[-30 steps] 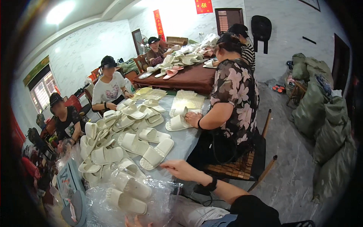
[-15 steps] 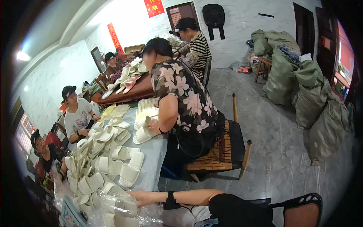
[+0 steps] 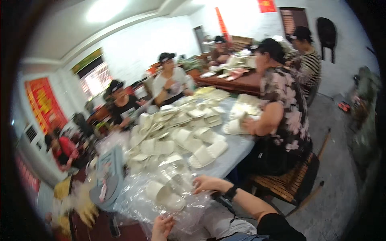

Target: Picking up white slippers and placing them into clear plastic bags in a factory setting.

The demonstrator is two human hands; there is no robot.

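Observation:
My left hand is at the table's near edge, its fingers closed on the edge of a clear plastic bag. To its right and farther in, my right hand has its fingers bent and pinched at the other side of the same plastic. Between my hands lie cream-white slippers, partly covered by the shiny film; I cannot tell whether they are inside the bag. Just beyond them a heaped pile of similar slippers spreads over the table, with a single slipper at its right side.
A blue-grey plastic piece stands left of the bag, beside yellowish bundles. A co-worker in a flowered shirt sits at the table's right side, handling a slipper. Other people sit around the far side. A wooden-slat chair is at the right.
My view has swung left, so the scene sits farther right. My left hand has come into view at the plastic bag. My right hand is still at the plastic.

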